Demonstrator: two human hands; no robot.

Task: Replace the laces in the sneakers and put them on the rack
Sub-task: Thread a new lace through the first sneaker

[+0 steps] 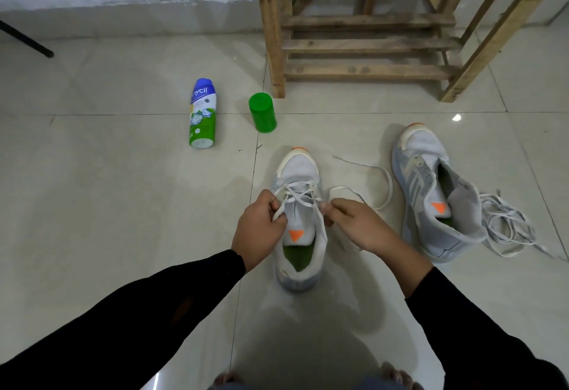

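Note:
A white sneaker point(298, 174) with an orange toe tip and green insole stands on the floor in front of me, toe pointing away. A white lace point(300, 197) crosses its lower eyelets. My left hand point(258, 229) pinches the lace's left end beside the tongue. My right hand point(354, 223) pinches the right end, which loops off over the floor point(381, 180). The second sneaker point(431, 186) lies to the right without a lace, tongue open. A tangled heap of white laces point(505, 223) rests by its heel.
A wooden slatted rack point(366, 45) stands at the back right, near the wall. A blue-and-green bottle point(202, 112) lies on the tiles at left, with a green cap point(262, 112) next to it. A black bar point(27, 40) crosses the far left.

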